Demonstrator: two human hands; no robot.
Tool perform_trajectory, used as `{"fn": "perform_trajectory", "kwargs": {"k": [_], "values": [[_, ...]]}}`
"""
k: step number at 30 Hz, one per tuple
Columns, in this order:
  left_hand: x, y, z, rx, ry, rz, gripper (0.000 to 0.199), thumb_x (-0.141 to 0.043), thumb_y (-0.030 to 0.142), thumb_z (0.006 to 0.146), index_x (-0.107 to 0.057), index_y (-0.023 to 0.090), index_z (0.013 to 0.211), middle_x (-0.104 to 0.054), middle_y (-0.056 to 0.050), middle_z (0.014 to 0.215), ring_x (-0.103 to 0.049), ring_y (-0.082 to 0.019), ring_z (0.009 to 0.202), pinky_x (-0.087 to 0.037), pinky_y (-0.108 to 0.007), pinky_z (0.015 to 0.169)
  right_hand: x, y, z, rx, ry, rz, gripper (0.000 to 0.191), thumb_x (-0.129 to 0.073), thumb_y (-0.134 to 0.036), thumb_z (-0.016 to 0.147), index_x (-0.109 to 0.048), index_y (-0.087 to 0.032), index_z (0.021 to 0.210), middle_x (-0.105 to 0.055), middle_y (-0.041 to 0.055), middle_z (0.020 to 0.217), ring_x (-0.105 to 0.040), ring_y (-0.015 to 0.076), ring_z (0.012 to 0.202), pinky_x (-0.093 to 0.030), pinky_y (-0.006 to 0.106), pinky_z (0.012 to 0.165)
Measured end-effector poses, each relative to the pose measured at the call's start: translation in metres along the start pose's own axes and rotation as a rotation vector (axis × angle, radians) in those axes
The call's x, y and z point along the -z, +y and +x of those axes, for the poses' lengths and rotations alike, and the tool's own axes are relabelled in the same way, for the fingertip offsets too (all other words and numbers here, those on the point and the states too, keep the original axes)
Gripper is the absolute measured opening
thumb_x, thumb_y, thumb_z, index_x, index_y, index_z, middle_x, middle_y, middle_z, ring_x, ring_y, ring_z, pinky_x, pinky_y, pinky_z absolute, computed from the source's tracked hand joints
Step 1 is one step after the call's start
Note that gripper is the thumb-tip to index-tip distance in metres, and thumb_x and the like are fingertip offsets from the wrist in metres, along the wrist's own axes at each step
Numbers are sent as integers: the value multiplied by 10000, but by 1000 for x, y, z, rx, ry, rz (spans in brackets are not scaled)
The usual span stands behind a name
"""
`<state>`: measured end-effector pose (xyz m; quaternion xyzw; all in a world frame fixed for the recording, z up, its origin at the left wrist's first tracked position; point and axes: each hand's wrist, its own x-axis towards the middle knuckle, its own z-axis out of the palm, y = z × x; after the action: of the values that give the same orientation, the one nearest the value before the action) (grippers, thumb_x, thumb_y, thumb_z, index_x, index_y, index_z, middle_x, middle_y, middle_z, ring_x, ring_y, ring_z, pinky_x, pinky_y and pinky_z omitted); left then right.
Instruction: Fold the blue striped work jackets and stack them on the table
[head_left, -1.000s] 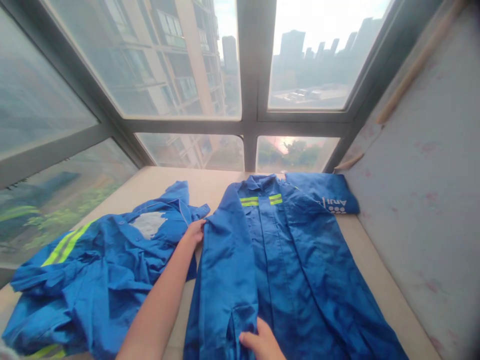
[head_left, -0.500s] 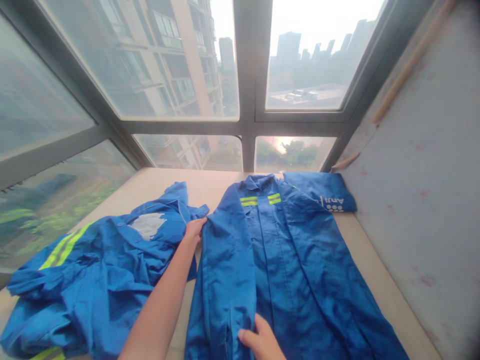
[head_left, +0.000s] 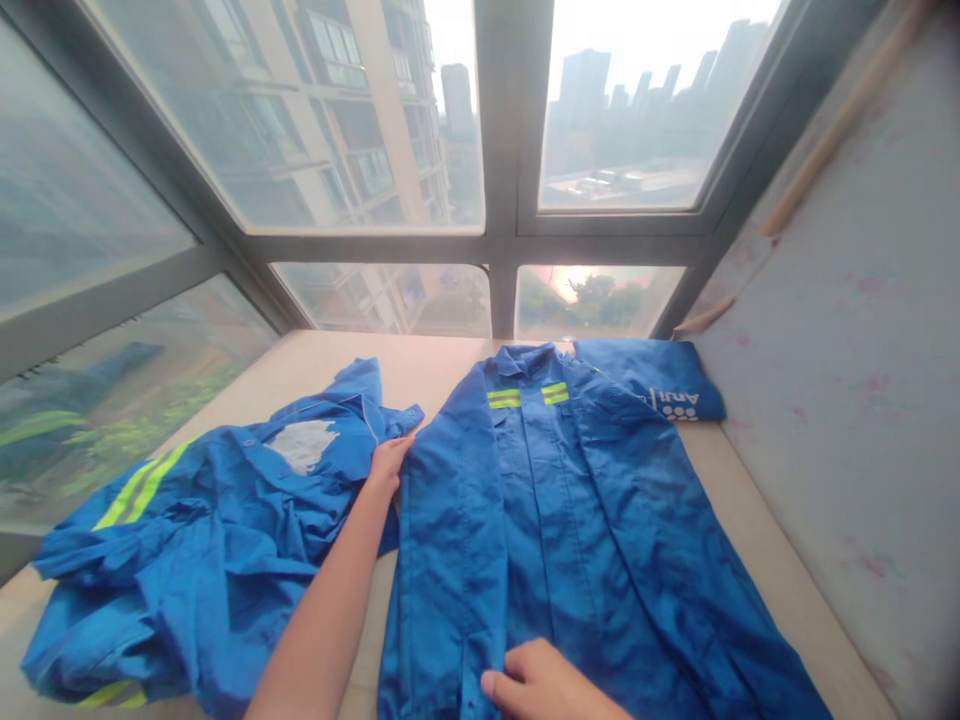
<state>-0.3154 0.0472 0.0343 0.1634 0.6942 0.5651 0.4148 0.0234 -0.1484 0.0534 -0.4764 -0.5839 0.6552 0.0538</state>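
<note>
A blue work jacket (head_left: 555,520) lies front up, collar away from me, with yellow-green reflective strips on its chest. Its left-side sleeve (head_left: 454,540) runs straight down along the body toward me. My left hand (head_left: 390,465) has its fingertips closed on the outer edge of this sleeve, just below the shoulder. Near the cuff, at the bottom of the view, my right hand (head_left: 551,685) is curled with the thumb at the sleeve's inner edge; its other fingertips are hidden.
Left of the jacket lies a crumpled blue work garment (head_left: 225,540) with reflective bands and a whitish patch. A folded blue garment with white lettering (head_left: 637,375) sits at the back right. Windows (head_left: 495,240) border the pale surface (head_left: 420,350); a patterned wall (head_left: 847,400) stands right.
My right hand has shifted slightly right and turned more sideways at the cuff. The lower sleeve lies flatter, its fold smoothed. My left hand stays on the sleeve edge. The view has shifted slightly.
</note>
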Motion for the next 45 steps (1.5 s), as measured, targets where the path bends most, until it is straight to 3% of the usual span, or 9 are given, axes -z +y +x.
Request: {"fn": "perform_trajectory", "kwargs": {"k": [4, 9, 15, 23, 28, 32, 35, 40, 45], "values": [[4, -5, 4, 19, 0, 9, 343, -895, 304, 529, -709, 129, 758, -697, -36, 639, -648, -194, 670, -514, -319, 720, 79, -40, 49, 197, 240, -207, 435, -526, -507, 895, -718, -195, 662, -706, 49, 673, -628, 196, 655, -415, 277, 656], [4, -9, 8, -45, 36, -9, 305, -853, 318, 624, -716, 134, 824, -720, -46, 743, -657, -188, 758, -496, -308, 803, 155, -133, 163, 345, 552, -102, 240, -661, -402, 896, -710, -188, 993, -713, 57, 955, -651, 211, 887, -505, 345, 836], [10, -10, 5, -67, -19, 5, 381, -868, 323, 607, -737, 128, 905, -744, -85, 822, -669, -205, 761, -509, -318, 781, 171, -214, 260, 414, 626, -50, 372, -599, -378, 963, -583, -154, 1260, -603, 77, 1262, -617, 240, 1080, -539, 435, 917], [16, -25, 3, -146, 121, 49, 264, -742, 268, 744, -696, 155, 978, -716, -53, 804, -665, -219, 812, -504, -301, 774, 173, -220, 309, 391, 653, -42, 340, -553, -344, 994, -585, -130, 1257, -589, 79, 1284, -616, 224, 1074, -515, 426, 943], [10, -20, -10, -176, 160, 62, 193, -671, 224, 810, -674, 177, 997, -707, -97, 1062, -642, -259, 1066, -468, -350, 986, 164, -202, 280, 384, 620, -28, 330, -523, -337, 1010, -582, -132, 1261, -585, 84, 1282, -616, 213, 1086, -512, 415, 947], [21, -20, -67, -275, 182, 194, 381, -747, 194, 730, -660, 231, 1100, -643, -97, 1245, -582, -282, 1186, -426, -345, 1047, 145, -158, 218, 365, 589, -13, 368, -612, -388, 953, -588, -172, 1249, -619, 88, 1227, -638, 211, 1027, -556, 419, 878], [42, -29, -132, -292, 216, 439, 359, -759, 264, 712, -685, 276, 1064, -679, -77, 1052, -638, -297, 992, -470, -336, 892, 117, -95, 150, 314, 537, 17, 378, -640, -441, 898, -645, -179, 1170, -696, 65, 1005, -681, 202, 811, -566, 371, 770], [80, -60, -233, -19, 72, 784, 134, -731, 399, 726, -650, 312, 788, -604, -21, 593, -635, -280, 667, -408, -305, 631, 50, 7, 40, 95, 274, 213, 398, -619, -516, 841, -677, -214, 1093, -710, 49, 784, -690, 233, 679, -540, 320, 618], [79, -95, -284, -26, -137, 1079, 387, -486, 394, 870, -583, 205, 1193, -692, -53, 768, -684, -263, 742, -457, -324, 686, -1, 33, 8, 86, 335, 26, 515, -630, -419, 797, -619, -162, 1243, -724, 76, 893, -693, 219, 736, -532, 316, 736]]}}
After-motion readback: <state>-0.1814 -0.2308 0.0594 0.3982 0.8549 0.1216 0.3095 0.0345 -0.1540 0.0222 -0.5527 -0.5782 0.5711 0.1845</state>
